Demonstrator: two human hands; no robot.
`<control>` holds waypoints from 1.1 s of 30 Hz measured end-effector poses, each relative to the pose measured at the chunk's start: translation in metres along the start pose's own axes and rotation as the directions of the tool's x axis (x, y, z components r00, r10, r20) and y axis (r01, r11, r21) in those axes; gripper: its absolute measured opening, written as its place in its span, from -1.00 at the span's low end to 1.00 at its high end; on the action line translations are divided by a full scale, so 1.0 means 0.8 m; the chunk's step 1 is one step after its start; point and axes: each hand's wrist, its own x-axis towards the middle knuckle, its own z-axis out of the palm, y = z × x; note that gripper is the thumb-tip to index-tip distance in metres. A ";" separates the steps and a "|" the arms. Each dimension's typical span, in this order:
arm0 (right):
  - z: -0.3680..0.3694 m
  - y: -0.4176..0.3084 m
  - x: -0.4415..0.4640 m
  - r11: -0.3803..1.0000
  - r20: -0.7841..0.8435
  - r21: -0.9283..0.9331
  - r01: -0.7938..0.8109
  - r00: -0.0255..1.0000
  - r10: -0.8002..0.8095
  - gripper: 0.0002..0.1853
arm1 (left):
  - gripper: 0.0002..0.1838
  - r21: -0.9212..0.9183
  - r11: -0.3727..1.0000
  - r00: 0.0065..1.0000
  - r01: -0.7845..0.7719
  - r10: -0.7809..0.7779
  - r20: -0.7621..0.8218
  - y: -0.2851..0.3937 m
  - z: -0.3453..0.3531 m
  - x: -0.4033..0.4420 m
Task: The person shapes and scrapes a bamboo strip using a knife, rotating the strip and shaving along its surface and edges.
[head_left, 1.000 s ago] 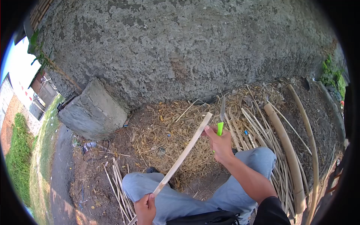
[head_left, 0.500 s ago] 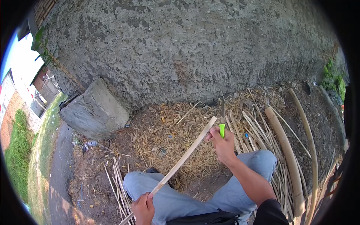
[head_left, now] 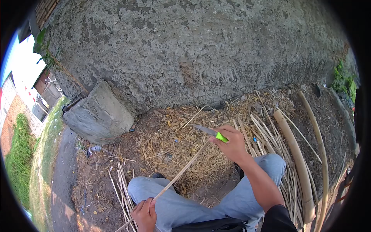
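Note:
A long, thin bamboo strip (head_left: pixel 181 172) slants across my knees from lower left to upper right. My left hand (head_left: pixel 145 215) is closed around its lower part, beside my left knee. In my right hand (head_left: pixel 232 144) is a knife (head_left: pixel 221 137) with a bright green handle; the fingers wrap most of the handle. Its grey blade points left, at the strip's upper end. Whether the edge touches the strip I cannot tell. The strip now shows a narrow side, and its upper tip lies by the right fingers.
Split bamboo strips (head_left: pixel 288 181) and a thick bamboo piece (head_left: pixel 295 162) lie at my right. More strips (head_left: pixel 123 189) lie by my left knee. Straw and shavings (head_left: pixel 185 154) cover the ground ahead. A rough wall (head_left: pixel 201 54) and a concrete block (head_left: pixel 100 114) stand beyond.
The knife has swung from pointing up to pointing left, over the strip's upper end. The strip has turned to a narrower side and its upper end sits lower.

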 end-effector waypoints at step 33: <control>0.004 -0.011 -0.017 0.989 0.208 -0.052 0.140 0.970 -0.127 -0.74 | -0.92 0.042 0.934 0.928 -0.353 0.345 0.140 -0.031 -0.021 0.147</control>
